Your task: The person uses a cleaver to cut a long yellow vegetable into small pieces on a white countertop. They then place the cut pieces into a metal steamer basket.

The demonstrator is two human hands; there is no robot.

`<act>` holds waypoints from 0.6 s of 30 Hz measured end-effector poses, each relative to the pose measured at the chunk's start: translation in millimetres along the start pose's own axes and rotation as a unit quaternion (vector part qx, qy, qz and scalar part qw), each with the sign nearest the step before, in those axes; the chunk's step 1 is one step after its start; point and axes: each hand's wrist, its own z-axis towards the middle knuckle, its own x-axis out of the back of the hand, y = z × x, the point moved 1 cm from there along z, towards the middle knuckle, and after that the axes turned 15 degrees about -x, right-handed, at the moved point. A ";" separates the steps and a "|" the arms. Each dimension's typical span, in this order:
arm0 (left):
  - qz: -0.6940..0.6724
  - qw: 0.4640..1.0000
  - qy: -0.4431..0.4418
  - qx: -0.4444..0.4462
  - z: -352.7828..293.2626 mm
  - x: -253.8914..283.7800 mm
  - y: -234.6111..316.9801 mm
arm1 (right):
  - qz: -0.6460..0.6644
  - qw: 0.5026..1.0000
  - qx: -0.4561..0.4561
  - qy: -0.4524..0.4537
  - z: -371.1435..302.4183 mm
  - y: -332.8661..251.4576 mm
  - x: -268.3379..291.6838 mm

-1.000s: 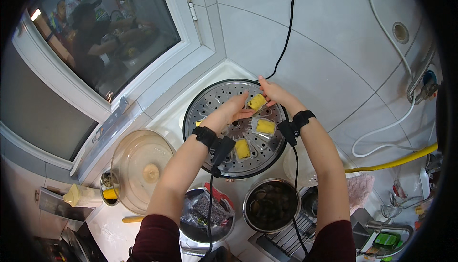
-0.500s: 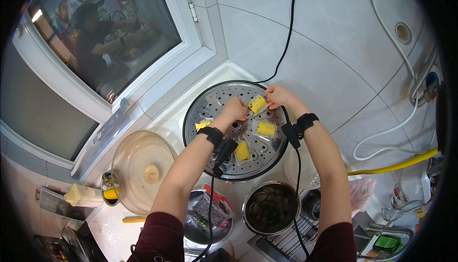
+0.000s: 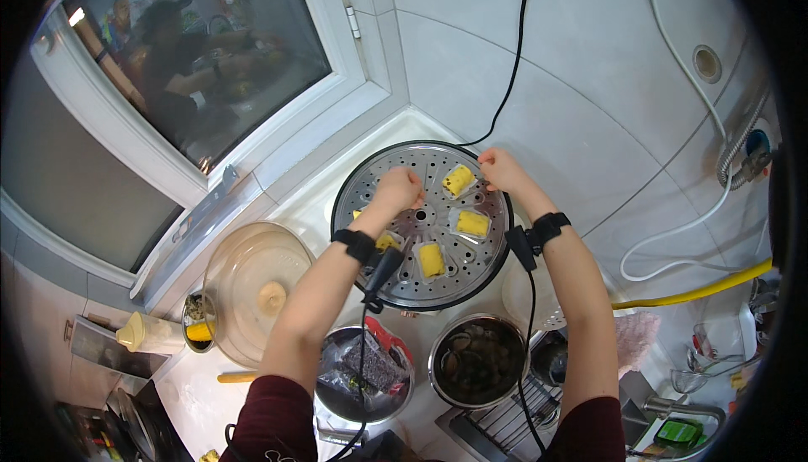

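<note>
Perforated steamer tray on the worktop, directly ahead of both hands. Left hand, curled shut, rests on its near-left part; right hand, fingers bent, at the far-right rim; whether either grips anything cannot be told. Wrapped yellow piece lies between the hands, nearer the right, long axis slanting up toward it.

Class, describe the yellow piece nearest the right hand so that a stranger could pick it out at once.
Find the round perforated steamer tray in the tiled corner below the window. Several yellow pieces on pale wrappers lie on it. The one meant sits at the far edge, just left of the right hand; it is the farthest from the person, beyond the two nearer the middle.
</note>
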 end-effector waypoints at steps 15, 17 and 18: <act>0.000 0.999 0.023 -0.039 -313.0 97.5 2.4 | 0.039 0.995 0.082 0.042 -198.2 20.8 1.8; -0.009 0.997 0.020 -0.080 -345.4 88.5 -7.9 | 0.066 0.996 0.059 0.019 -234.7 27.8 -7.3; -0.028 0.997 0.011 -0.068 -362.2 82.5 -13.3 | 0.070 0.995 0.067 0.030 -254.5 32.9 -12.8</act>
